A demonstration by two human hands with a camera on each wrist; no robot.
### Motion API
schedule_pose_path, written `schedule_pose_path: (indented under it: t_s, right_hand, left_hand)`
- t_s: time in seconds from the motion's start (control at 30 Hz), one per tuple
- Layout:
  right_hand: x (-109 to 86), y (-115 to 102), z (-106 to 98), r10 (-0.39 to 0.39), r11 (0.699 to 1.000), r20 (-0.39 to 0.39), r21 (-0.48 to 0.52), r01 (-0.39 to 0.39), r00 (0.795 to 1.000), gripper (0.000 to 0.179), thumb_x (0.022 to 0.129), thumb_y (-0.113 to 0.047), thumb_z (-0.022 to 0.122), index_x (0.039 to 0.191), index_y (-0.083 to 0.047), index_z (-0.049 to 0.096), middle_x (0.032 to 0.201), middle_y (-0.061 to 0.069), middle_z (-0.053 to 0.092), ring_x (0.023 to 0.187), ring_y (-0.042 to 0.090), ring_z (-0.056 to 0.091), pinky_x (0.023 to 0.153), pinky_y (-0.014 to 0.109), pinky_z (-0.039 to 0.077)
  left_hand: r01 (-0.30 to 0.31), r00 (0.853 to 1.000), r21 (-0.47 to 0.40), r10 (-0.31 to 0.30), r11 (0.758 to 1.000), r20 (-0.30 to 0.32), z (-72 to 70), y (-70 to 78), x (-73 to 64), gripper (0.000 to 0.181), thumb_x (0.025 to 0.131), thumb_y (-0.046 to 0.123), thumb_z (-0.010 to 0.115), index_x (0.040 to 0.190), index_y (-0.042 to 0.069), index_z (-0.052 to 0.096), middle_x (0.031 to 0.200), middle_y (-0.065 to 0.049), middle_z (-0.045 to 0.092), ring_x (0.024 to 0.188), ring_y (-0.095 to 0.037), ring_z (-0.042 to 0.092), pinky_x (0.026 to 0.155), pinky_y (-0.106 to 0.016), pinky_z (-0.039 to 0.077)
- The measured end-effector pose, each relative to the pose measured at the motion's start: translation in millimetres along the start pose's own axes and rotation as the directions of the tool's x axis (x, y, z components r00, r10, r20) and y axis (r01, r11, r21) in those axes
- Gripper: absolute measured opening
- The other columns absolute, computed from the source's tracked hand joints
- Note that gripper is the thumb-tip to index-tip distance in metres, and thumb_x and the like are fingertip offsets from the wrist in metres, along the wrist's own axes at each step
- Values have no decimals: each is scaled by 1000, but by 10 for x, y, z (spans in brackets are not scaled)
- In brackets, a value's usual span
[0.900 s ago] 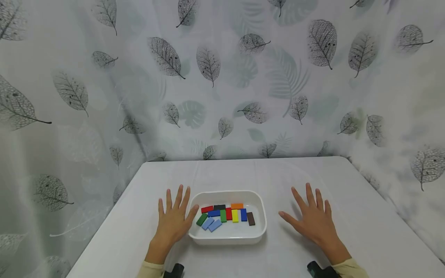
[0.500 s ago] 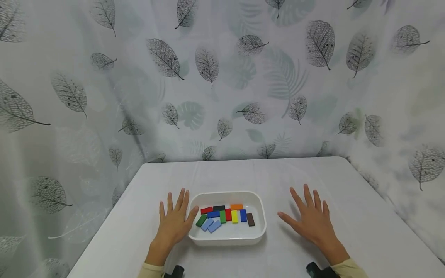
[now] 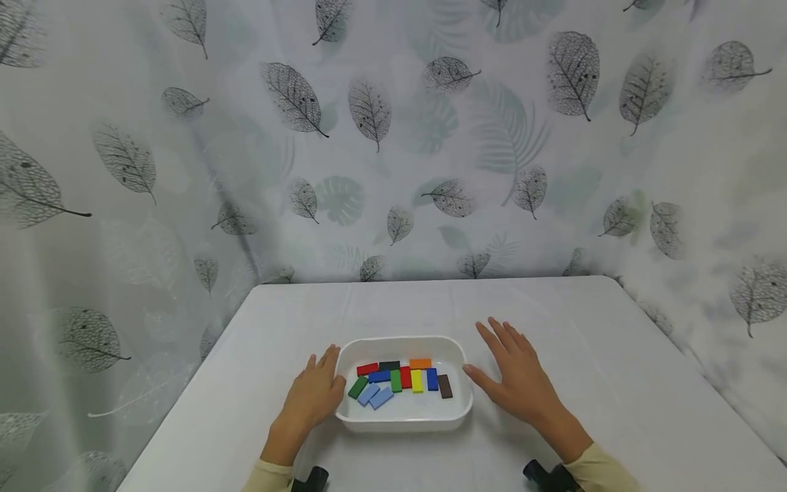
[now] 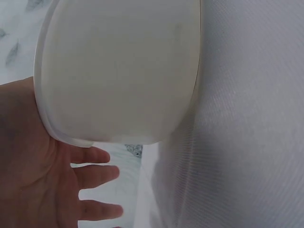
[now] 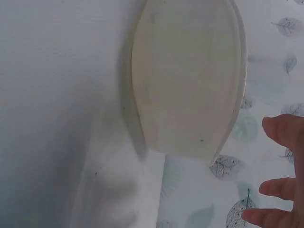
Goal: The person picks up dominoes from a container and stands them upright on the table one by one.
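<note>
A white rectangular tray holds several small flat coloured blocks, among them a yellow block, an orange block and a brown block. My left hand is at the tray's left rim, its thumb over the edge. In the left wrist view, that hand's fingers stretch out past the tray's wall, fairly straight; its thumb is hidden there. Just off the right rim my right hand hovers with spread fingers. The right wrist view shows its fingertips apart from the tray.
Under the tray is a white table, with bare surface in front of and beyond it. A leaf-patterned curtain closes off the back and sides. Black wrist-worn devices show below both hands.
My right hand has moved left, close to the tray's right rim. The left hand's fingers have drawn together and come against the left rim. The blocks keep their arrangement.
</note>
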State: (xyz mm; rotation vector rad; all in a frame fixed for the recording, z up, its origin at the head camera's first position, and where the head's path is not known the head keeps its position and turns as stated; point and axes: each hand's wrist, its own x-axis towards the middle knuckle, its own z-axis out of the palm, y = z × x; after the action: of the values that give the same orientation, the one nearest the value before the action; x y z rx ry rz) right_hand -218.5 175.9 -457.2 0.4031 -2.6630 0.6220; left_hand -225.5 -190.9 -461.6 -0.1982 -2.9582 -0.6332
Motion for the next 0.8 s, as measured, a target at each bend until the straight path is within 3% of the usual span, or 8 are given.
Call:
schedule_pose_path:
  t_s: [0.07,0.17,0.23,0.3,0.57,0.8]
  right_hand:
    - [29,-68,9,-34,999,-7,27,35,999,82,92,-44,77,158,-9,43,158,19,42,143,44,38,109,66,33]
    - [65,-162,38,-67,994,11,82,66,998,82,90,-35,80,159,-11,42,155,17,47,138,40,46,99,63,45]
    - [86,-220,69,-78,991,40,110,73,996,83,90,-33,81,159,-12,41,153,15,49,136,38,48,95,60,49]
    - [111,-268,102,-80,991,66,116,72,995,83,89,-31,81,159,-13,41,152,14,50,136,36,50,94,59,50]
    - [170,-411,215,-32,990,164,142,9,986,75,89,-27,81,155,-11,48,148,14,53,131,35,55,96,56,50]
    - [232,-535,260,-46,989,169,144,22,984,60,90,-28,83,141,-6,61,136,14,62,123,33,61,95,53,52]
  left_hand:
    - [20,1000,-13,-20,1000,19,0,8,7,58,101,18,52,154,-5,43,150,-25,51,133,-50,50,103,-65,41]
    - [64,996,-31,-62,997,59,3,13,13,59,101,20,52,155,-2,42,135,-25,63,98,-39,68,78,-54,57]
    - [87,993,-40,-84,995,77,7,9,17,60,101,21,52,156,0,40,125,-24,67,78,-30,64,61,-44,55]
    - [97,992,-46,-93,994,82,10,3,19,60,101,21,53,156,0,40,117,-23,69,67,-25,57,52,-37,47]
    - [97,992,-50,-93,994,81,33,-17,18,60,102,21,52,157,0,39,108,-21,70,61,-22,54,50,-35,44]
    - [92,993,-43,-89,995,74,32,-12,14,60,102,21,53,156,1,40,105,-19,70,61,-22,54,49,-35,44]
